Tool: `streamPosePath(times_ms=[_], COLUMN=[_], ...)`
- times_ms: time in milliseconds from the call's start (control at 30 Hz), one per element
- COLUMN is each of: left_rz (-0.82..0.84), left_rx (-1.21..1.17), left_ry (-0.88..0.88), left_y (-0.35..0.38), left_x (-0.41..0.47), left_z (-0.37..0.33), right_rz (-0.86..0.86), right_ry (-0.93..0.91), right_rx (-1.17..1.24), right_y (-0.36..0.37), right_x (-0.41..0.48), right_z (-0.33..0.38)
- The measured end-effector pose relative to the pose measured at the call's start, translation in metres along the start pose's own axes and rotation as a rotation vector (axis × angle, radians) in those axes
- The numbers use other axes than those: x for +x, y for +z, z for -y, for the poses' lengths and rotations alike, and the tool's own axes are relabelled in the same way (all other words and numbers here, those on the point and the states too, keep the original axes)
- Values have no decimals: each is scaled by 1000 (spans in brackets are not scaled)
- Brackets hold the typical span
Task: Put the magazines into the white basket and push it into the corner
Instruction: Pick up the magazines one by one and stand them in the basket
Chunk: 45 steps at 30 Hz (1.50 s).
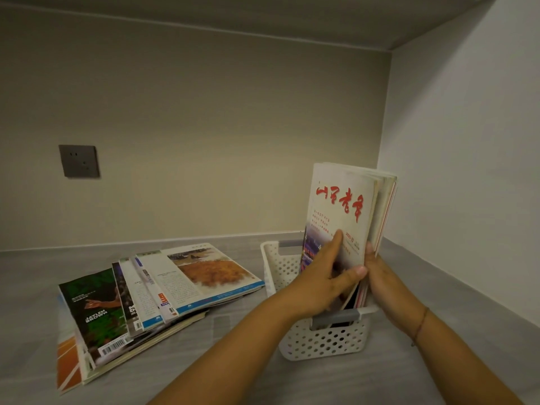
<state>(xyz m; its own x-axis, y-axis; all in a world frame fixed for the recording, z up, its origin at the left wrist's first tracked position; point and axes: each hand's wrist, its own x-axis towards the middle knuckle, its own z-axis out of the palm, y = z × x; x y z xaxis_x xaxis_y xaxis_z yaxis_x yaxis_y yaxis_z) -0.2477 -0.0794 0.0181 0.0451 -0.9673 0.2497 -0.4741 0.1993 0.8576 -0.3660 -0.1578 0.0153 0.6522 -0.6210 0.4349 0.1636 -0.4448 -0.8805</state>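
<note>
Head camera: you are looking down at a grey table (204, 361) set in a corner between a beige back wall (204, 127) and a white side wall (467, 141). Your two hands hold a bundle of magazines (347, 211) upright, its lower end down inside the white basket (324, 340). The front cover is pale with large red brush lettering. Your left hand (324, 276) lies across the lower part of that cover, fingers spread, the thumb pressing near the bundle's right edge. Your right hand (380, 276) grips the bundle from the far side; its fingers are mostly hidden behind the pages. A thin red cord (419, 325) circles your right wrist.

The basket is perforated plastic with a grey handle (336, 317) on its near rim. It stands near the side wall, apart from both walls.

Left of the basket, a fanned pile of magazines (152, 293) lies flat on the table, just beside the basket's left wall. Its nearest cover is dark green and reads "JAYLEN BROWN". A dark grey wall socket (79, 161) sits on the back wall above the pile.
</note>
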Motion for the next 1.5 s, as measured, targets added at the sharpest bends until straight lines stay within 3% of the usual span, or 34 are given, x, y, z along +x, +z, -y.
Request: streamPosePath(times_ms=[200, 433, 600, 767, 867, 933, 1033, 1100, 1167, 1233, 1300, 1400, 1500], left_rz=[-106, 70, -93, -41, -16, -48, -426, -729, -846, -784, -702, -672, -667], left_rx=[23, -42, -208, -410, -332, -159, 150, 312, 618, 785, 796, 667, 601], left_ry=[38, -52, -212, -300, -302, -243, -191, -328, -610, -899, -1078, -1174, -1155], left_y=[-4, -12, -15, -4, -9, -23, -65, -102, -137, -163, -180, -195, -205], left_x=[4, -11, 1, 13, 10, 3, -19, -33, -49, -64, -78, -91, -98], left_z=[-7, 2, 2, -2, 1, 6, 27, 54, 86, 113, 131, 144, 148], right_rz=[79, 12, -49, -99, -167, -213, -250, -261, -267, -257, -250, -241, -243], right_ry=[10, -8, 52, 62, 75, 89, 120, 117, 115, 111, 115, 125, 120], right_rx=[2, -36, -68, -104, -29, 14, 52, 62, 48, 28, 24, 40, 47], right_y=[0, 2, 3, 6, 5, 3, -3, -6, -6, -6, -6, -6, -6], right_x=[-2, -1, -1, 0, 0, 0, -2, -2, -1, -1, -1, -2, -4], right_z=[4, 4, -1, -5, -10, -14, -21, -24, -25, -25, -25, -24, -22])
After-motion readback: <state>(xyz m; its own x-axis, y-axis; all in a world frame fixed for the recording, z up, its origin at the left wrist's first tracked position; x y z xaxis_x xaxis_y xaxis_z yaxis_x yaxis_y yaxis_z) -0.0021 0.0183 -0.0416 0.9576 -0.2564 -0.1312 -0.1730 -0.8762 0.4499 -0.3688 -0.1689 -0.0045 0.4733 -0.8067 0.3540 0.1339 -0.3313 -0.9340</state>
